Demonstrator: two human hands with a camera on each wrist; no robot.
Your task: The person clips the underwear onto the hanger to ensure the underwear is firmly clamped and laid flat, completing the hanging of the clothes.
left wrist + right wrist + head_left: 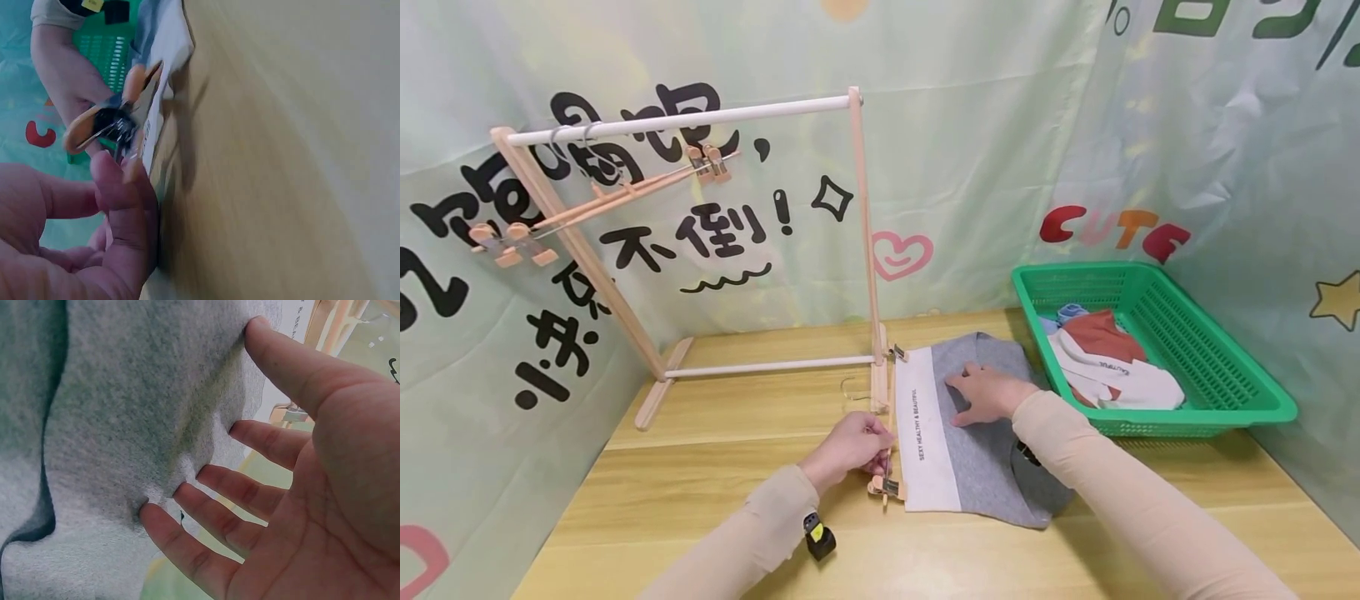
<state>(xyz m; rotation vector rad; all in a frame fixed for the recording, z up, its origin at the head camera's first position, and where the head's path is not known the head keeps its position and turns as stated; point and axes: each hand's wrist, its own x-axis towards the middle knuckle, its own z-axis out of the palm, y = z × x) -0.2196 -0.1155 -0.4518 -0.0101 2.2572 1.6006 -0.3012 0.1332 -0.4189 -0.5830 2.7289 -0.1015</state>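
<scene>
A grey garment (pixel 988 475) with a wide white band lettered "SEXY HEALTHY & BEAUTIFUL" lies flat on the table. Along its white edge runs a wooden clip hanger (pixel 891 400), with clips at both ends on the band. My left hand (pixel 853 443) pinches the hanger's bar close to the near clip (pixel 887 487); that clip (pixel 119 122) is large in the left wrist view. On the grey cloth rests my right hand (pixel 988 393), fingers spread. Its fingertips touch the fabric (pixel 144 394) in the right wrist view.
A wooden rack (pixel 861 225) with a white top rail stands at the back left. From its rail hang clip hangers (pixel 625 192). Close beside the garment, a green basket (pixel 1232 400) at the right holds several folded clothes (pixel 1112 358). A printed curtain (pixel 970 167) surrounds the table.
</scene>
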